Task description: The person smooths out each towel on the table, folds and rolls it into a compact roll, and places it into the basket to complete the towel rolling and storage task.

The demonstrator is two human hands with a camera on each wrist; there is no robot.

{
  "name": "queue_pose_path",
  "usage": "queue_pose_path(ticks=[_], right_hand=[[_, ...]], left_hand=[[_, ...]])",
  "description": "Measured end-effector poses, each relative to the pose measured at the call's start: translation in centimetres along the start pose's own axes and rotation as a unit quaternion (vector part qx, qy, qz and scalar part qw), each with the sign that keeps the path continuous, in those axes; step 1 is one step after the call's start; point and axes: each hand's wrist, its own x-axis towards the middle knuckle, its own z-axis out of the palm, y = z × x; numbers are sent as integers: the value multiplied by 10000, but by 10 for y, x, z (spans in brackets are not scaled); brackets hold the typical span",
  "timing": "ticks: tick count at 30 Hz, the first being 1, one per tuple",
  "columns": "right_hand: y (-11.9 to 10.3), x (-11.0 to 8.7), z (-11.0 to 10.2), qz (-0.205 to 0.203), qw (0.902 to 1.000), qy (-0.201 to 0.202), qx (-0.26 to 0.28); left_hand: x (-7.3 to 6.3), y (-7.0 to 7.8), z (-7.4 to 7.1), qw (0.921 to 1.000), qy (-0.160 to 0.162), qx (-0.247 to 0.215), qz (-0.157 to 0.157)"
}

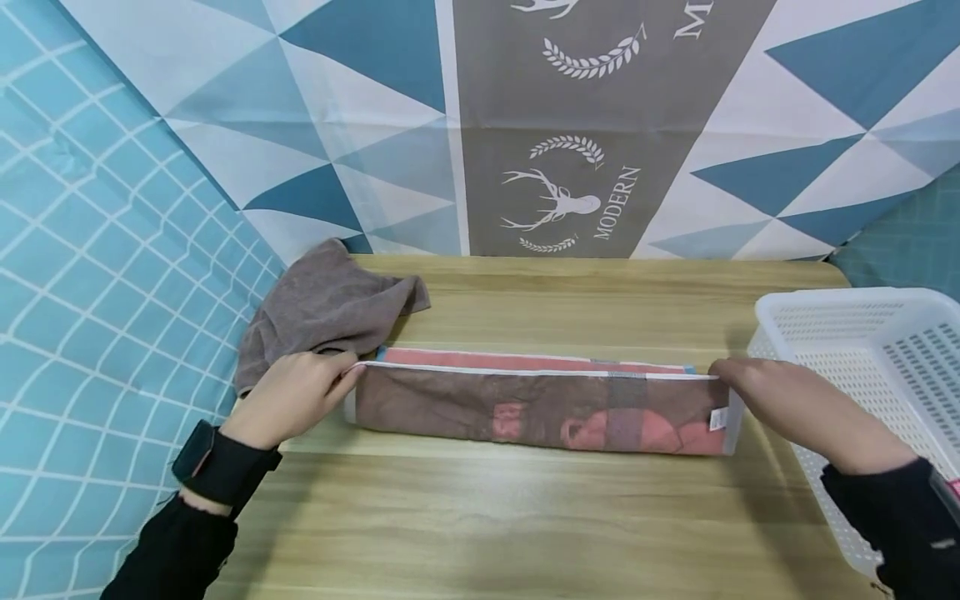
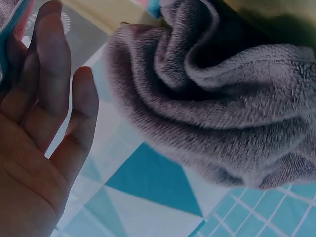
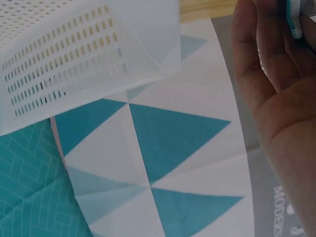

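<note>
A long towel [image 1: 457, 408], folded into a strip, lies across the middle of the wooden table. It is grey-brown and pink with white edging, and a small white label shows near its right end. My left hand [image 1: 300, 396] pinches the strip's upper left corner, and my right hand [image 1: 806, 408] pinches the upper right corner, so the edge is stretched between them. Behind the front layer, a pink layer with blue corners peeks out. In the left wrist view the fingers [image 2: 52, 64] reach toward the towel's edge; the right wrist view has fingers [image 3: 274, 54] at a white-and-teal edge.
A crumpled grey-brown cloth [image 1: 322, 300] sits at the back left, just beyond my left hand. To the right stands a white perforated plastic basket [image 1: 780, 333], close to my right forearm. Patterned blue, white and grey fabric [image 1: 397, 167] hangs behind the table [image 1: 510, 525].
</note>
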Motion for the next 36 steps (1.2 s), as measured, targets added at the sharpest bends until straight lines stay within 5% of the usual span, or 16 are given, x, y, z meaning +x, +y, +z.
queue_pose_path(ticks=[13,21,26,29,33,36], right_hand=[[12,42,6,157,9988,-440,143],[14,56,4,205,9997,-165,-26],[16,64,5,335,9986,-381,-126],[15,65,4,510,9969,-589,-77],[5,60,0,765,9941,-772,-49],[-12,54,-1,787,9943,-717,26]], left_hand=[[25,-20,31,9995,-250,15,-180],[33,-20,36,9991,165,196,-340],[38,-21,41,9984,252,322,-387],[39,-19,44,9963,651,464,-328],[34,-9,41,9890,1339,606,-137],[27,6,38,9906,1257,535,60]])
